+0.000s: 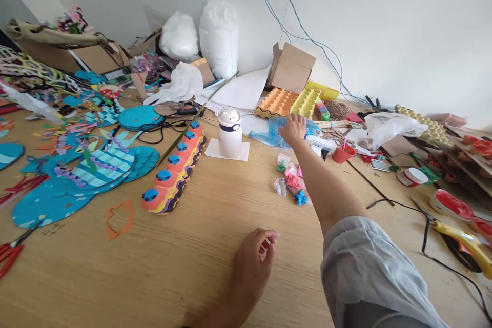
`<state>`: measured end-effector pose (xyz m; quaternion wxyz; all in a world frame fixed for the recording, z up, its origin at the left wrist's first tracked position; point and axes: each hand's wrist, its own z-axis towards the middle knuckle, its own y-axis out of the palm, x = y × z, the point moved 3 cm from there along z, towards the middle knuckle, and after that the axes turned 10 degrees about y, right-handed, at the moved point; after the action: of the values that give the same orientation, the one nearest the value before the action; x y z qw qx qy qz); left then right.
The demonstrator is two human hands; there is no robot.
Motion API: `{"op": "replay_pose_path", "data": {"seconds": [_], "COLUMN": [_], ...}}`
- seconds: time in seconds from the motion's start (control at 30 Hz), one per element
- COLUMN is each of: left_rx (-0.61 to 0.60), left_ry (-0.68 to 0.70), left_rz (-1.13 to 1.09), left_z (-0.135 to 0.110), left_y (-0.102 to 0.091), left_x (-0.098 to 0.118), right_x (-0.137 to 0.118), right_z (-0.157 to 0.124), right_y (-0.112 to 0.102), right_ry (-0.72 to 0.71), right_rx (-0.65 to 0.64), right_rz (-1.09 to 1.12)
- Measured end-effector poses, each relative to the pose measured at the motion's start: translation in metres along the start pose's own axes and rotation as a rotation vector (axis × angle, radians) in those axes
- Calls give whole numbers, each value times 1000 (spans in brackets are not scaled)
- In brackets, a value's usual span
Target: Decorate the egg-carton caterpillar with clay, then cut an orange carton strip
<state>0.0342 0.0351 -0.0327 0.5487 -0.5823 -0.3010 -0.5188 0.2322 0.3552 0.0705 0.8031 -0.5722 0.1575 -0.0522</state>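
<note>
My right hand [294,128] reaches far forward over a crumpled blue plastic bag [271,132]. Its fingers are stretched out and apart, and their tips lie partly hidden beyond the knuckles. Near the front of the table, my left hand [253,259] rests with loosely bent fingers, a gap between thumb and fingertips, and nothing visible in it. Small bags of coloured clay [292,178] lie below the right forearm. A white lidded jar with a dark band [230,133] stands upright on a white sheet [211,149]. To its left is a painted orange egg-carton caterpillar [177,169] with blue spots.
Orange [279,101] and yellow egg trays [305,101] lean near a cardboard box [294,66]. A red cup [343,152] stands at right, with a yellow-handled tool [461,241] nearer. Blue paper cutouts [49,202] and red-handled scissors [9,256] lie at left.
</note>
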Motion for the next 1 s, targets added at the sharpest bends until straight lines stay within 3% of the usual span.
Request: {"op": "replay_pose_path", "data": {"seconds": [0.2,0.33,0.63,0.8,1.0], "left_rx": [28,48,-21,41,34], "left_ry": [7,4,67,51,67], "left_rz": [-15,-5,-13,-8,-23], "left_z": [-2,-3,-8,-12,-13], "left_y": [3,5,1,1,4], "left_x": [0,0,3,6,5], "right_x": [14,17,12,14,19], "right_z": [23,28,67,82,87], "right_y": [19,29,51,65,62], "right_ry": [128,190,41,93,182], "right_rx": [-90,-52,38,29,78], "right_rz": [-19,-22,16,-26,47]}}
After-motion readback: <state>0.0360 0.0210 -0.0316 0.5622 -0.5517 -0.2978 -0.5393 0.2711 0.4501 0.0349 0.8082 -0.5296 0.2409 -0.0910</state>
